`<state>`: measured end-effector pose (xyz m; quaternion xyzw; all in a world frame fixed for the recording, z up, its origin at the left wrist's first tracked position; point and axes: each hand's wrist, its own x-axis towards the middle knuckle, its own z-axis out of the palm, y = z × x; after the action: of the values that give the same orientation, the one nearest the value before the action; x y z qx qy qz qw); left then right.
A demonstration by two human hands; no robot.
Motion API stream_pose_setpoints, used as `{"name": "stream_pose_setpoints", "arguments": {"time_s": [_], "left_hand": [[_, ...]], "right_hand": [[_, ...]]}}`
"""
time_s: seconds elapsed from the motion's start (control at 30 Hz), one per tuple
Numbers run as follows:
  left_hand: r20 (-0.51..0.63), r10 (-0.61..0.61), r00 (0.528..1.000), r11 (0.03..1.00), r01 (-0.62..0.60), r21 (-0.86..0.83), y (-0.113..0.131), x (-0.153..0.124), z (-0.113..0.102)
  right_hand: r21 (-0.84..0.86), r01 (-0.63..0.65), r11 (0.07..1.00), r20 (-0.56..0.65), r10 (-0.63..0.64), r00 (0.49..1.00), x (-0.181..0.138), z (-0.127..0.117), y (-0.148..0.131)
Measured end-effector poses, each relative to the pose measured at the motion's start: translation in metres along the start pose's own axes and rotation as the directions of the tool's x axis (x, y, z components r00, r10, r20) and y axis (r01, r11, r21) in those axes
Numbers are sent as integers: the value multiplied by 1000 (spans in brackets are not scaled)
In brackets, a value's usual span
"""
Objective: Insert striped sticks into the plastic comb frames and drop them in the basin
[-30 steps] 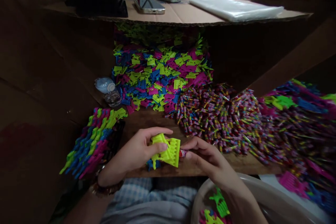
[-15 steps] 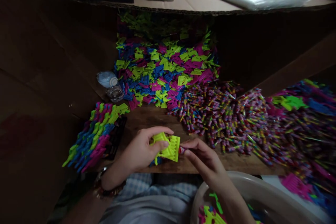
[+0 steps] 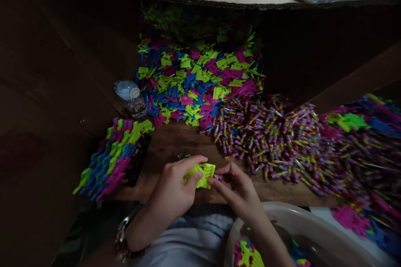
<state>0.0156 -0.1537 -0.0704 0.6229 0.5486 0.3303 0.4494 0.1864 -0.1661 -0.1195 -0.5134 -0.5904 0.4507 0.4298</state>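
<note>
While the left hand clamps the yellow-green plastic piece from its left side, thumb on the near face and forefinger along the far edge, the right hand meets it from the right. Left grip: closed down firmly, has the piece. Right grip: thumb and forefinger pinched nearly together on a small printed stick at the piece's right edge; cannot tell whether it's inside or only touching. Piece sits between both grips, over the near part of the worktop. Probably held so the ribbed end stays free for the right fingers. Long axis roughly left-to-right, ribbed end pointing right; other end hidden by the left hand. Stick looks about in line, mostly covered. Heap of printed sticks right of and beyond the right grip, likely for easy reach; pile of loose pieces beyond both; slanted rows of pieces left of the left grip; basin under the right forearm.
</note>
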Motion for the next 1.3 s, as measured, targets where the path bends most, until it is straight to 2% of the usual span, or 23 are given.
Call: {"name": "stream_pose_setpoints", "arguments": {"time_s": [0.27,0.63,0.83,0.93,1.07,1.13,1.23,1.3], "left_hand": [[-43,82,996,994,-78,82,-14,-3,12],[-82,126,989,989,-119,86,-21,-6,19],[-41,128,991,986,-123,109,-27,-8,14],[43,82,996,993,-86,87,-27,-5,8],[121,-46,992,995,55,-78,-30,2,7],[159,-135,978,970,163,-180,-34,5,9],[282,-217,935,906,301,-299,-37,8,10],[306,-232,923,882,333,-335,-35,8,8]], "right_hand": [[-135,123,983,-88,-136,987,-4,4,11],[-222,105,969,-117,-134,984,-7,7,14],[-225,121,967,-107,-147,983,-10,9,16],[-92,27,995,0,-28,1000,-10,7,16],[105,-153,983,173,134,976,-10,5,13],[189,-218,958,220,175,960,-10,6,9],[299,-297,907,304,205,930,-10,7,2],[351,-342,872,352,215,911,-11,7,-4]]}}
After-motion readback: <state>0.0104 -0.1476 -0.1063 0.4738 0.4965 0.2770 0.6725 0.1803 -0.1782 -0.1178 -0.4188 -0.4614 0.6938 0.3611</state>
